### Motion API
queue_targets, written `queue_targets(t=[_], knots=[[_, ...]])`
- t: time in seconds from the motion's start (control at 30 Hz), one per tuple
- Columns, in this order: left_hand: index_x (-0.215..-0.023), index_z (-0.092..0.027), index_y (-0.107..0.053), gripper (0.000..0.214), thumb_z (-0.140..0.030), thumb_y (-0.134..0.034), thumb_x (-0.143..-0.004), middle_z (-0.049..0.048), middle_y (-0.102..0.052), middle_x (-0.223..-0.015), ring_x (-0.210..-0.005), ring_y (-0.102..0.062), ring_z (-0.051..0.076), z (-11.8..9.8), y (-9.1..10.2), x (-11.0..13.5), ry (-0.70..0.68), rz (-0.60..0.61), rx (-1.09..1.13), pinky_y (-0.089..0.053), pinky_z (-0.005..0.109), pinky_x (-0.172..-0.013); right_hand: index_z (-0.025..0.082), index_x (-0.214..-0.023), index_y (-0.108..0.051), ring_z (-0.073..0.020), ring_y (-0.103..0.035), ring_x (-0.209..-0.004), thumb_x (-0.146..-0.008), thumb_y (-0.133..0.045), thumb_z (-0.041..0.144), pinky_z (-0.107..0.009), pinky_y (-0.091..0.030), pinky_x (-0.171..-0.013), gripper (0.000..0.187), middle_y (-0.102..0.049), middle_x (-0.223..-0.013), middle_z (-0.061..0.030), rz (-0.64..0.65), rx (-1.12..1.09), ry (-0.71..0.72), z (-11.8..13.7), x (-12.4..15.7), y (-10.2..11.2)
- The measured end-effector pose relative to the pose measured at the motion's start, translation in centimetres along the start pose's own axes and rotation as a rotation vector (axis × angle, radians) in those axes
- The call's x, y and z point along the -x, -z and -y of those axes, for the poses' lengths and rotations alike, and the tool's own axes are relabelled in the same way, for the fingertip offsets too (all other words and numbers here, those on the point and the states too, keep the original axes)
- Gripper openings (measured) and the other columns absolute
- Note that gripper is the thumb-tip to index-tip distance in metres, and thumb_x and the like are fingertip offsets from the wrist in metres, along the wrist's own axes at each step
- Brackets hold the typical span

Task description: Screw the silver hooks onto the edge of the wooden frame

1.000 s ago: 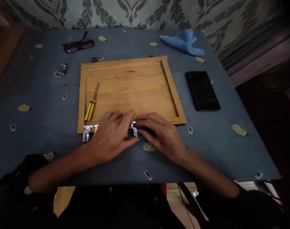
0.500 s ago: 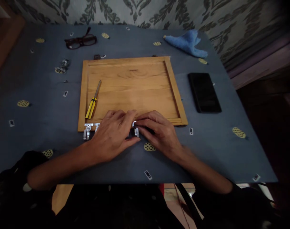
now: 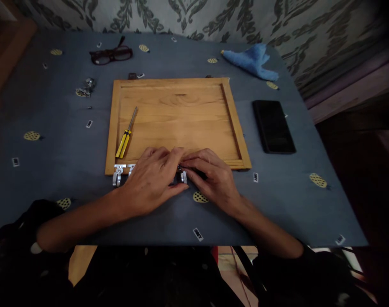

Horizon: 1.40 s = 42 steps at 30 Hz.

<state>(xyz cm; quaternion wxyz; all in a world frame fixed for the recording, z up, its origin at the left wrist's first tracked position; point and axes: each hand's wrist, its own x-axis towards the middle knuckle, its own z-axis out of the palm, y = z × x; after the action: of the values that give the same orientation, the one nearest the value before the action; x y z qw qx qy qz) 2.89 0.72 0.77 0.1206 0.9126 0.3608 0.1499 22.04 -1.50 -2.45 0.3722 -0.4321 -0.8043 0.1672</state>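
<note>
Right hand [image 3: 218,177], fingertips drawn together at a metal clip [image 3: 184,177], near edge of a wooden panel [image 3: 178,115], left hand [image 3: 152,179] arched alongside, both grips unclear, yellow screwdriver [image 3: 125,138] left.

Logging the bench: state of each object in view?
Rectangular wooden panel: flat, recessed side up
Yellow-handled screwdriver: lying unheld on panel
Silver metal hinge, near left corner: on panel edge, tightness unclear
Silver metal pieces: lying loose
Black rectangular phone: screen dark
Blue fuzzy cloth: bunched
Dark-framed glasses: one arm unfolded
</note>
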Motion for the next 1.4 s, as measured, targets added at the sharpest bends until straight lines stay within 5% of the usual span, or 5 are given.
queue_targets(t=[0.93, 1.17, 1.4], knots=[[-0.121, -0.013, -0.041, 0.056, -0.038, -0.072, -0.082, 0.0112, -0.069, -0.106, -0.098, -0.063, 0.029, 0.0, 0.0, -0.1, -0.013, 0.009, -0.025, -0.046, 0.040, -0.081, 0.011, -0.099, -0.066, -0.0231, -0.064, -0.086, -0.093, -0.058, 0.014, -0.039, -0.057, -0.076, 0.010, -0.072, -0.093, -0.0131, 0.128, 0.142, 0.291, -1.1, -0.8, 0.9], [-0.120, -0.014, -0.040, 0.056, -0.038, -0.073, -0.082, 0.0098, -0.070, -0.105, -0.097, -0.064, 0.029, 0.2, 0.0, -0.1, -0.024, 0.002, -0.007, -0.047, 0.040, -0.081, 0.015, -0.097, -0.065, -0.0183, -0.066, -0.089, -0.093, -0.058, 0.013, -0.036, -0.056, -0.079, 0.008, -0.071, -0.093, -0.0094, 0.047, -0.091, 0.075, -1.1, -0.3, 0.6], [-0.120, -0.014, -0.040, 0.058, -0.037, -0.075, -0.080, 0.0101, -0.069, -0.104, -0.096, -0.064, 0.029, 0.1, -0.1, 0.0, -0.021, -0.013, 0.001, -0.047, 0.040, -0.080, 0.019, -0.093, -0.064, -0.0172, -0.066, -0.090, -0.094, -0.056, 0.015, -0.035, -0.055, -0.080, 0.008, -0.070, -0.093, -0.0071, 0.113, -0.132, -0.045, -0.6, -0.9, 0.9]])
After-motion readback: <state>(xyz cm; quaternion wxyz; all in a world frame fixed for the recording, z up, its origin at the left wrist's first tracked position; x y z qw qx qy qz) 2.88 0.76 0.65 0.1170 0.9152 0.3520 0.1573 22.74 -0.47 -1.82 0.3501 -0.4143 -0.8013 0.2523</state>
